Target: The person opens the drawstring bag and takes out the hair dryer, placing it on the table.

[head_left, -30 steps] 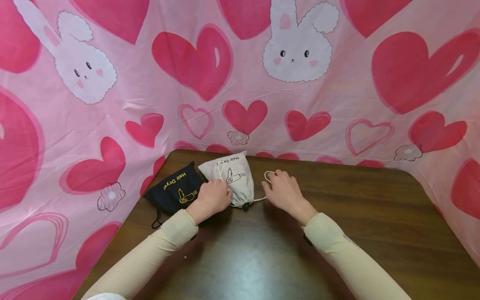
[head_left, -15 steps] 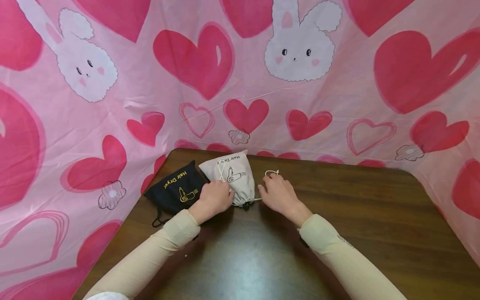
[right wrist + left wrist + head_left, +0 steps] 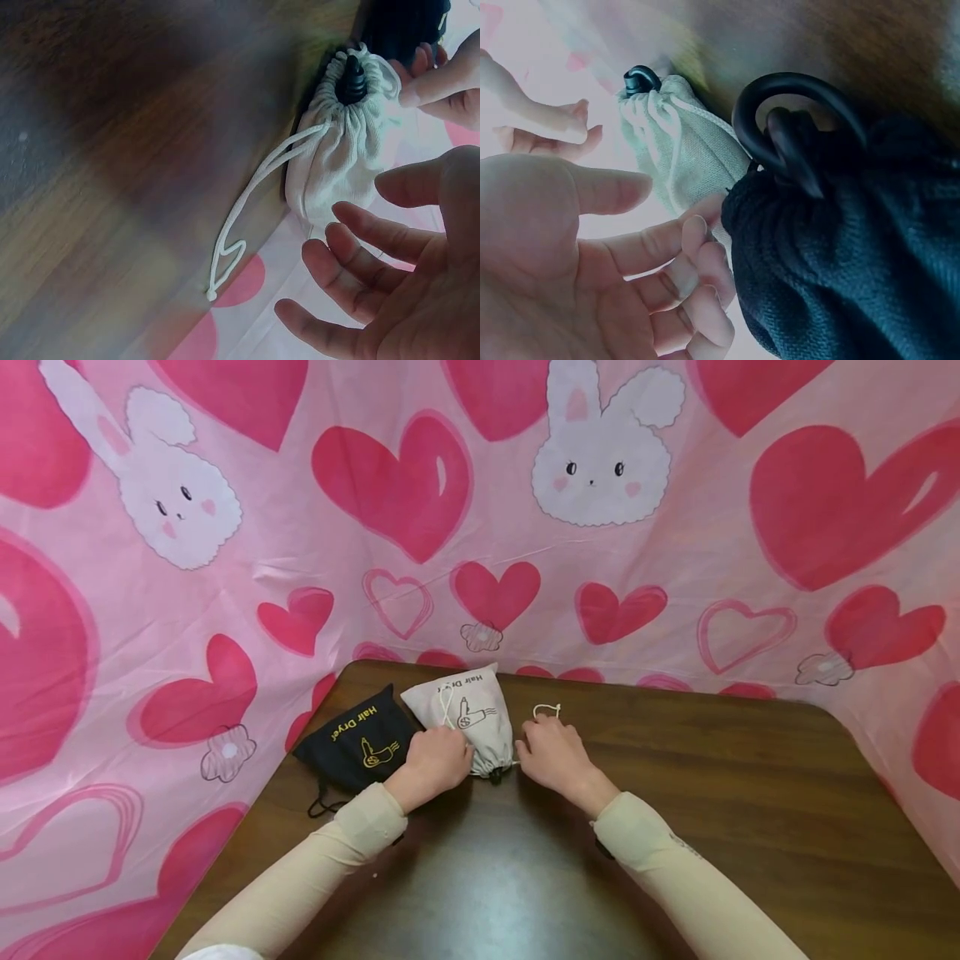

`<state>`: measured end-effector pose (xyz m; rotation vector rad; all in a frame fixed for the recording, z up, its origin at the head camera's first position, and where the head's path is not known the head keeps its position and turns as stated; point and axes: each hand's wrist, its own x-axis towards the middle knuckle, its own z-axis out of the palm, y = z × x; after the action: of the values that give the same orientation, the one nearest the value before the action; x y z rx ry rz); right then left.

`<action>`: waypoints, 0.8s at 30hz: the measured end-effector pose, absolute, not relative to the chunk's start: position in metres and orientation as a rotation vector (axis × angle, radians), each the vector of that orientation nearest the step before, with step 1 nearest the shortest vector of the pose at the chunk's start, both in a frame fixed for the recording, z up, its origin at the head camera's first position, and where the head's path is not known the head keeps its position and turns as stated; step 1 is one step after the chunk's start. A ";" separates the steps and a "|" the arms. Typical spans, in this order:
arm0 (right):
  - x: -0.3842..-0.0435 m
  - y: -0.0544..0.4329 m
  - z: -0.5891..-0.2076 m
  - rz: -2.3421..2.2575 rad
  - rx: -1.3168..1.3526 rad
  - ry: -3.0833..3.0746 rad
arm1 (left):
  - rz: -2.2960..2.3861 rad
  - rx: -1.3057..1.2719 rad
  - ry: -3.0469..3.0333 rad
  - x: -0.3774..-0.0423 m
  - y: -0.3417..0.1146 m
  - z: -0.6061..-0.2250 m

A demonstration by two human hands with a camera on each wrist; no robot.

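Note:
A white drawstring pouch (image 3: 491,739) printed "Hair Dryer" lies on the table, its neck gathered at a black cord stopper (image 3: 351,81). My left hand (image 3: 438,760) is at the pouch's left side, overlapping the black pouch (image 3: 356,739) beside it. In the left wrist view its thumb stands apart from loosely bent fingers. To the right of the white pouch, my right hand (image 3: 558,756) has relaxed, spread fingers with nothing between them. Beyond that hand, a knotted white drawcord (image 3: 211,295) trails from the pouch neck along the table.
Another white cord loop (image 3: 446,702) lies over the white pouch's face. The black pouch's cord (image 3: 321,806) hangs toward the near left. A pink fabric backdrop (image 3: 405,527) with hearts and rabbits rises behind the brown wooden table (image 3: 712,802).
The right hand has left the white cord loop and shifted left, closer to the white pouch. The cord's end stays on the table. Left hand and both pouches barely move.

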<state>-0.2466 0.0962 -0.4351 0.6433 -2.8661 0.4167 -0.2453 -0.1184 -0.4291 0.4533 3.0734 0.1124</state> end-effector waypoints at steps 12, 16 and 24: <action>-0.248 0.086 -0.442 0.416 0.690 -2.803 | 0.104 0.448 3.074 -0.246 -0.116 -0.427; -0.247 0.083 -0.443 0.411 0.685 -2.814 | 0.103 0.435 3.079 -0.246 -0.115 -0.427; -0.245 0.080 -0.446 0.422 0.705 -2.823 | 0.111 0.413 3.060 -0.248 -0.113 -0.429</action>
<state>-0.2447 0.0804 -0.4461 0.7045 -2.8229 0.4218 -0.2476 -0.1130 -0.4286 0.4132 3.0602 0.1114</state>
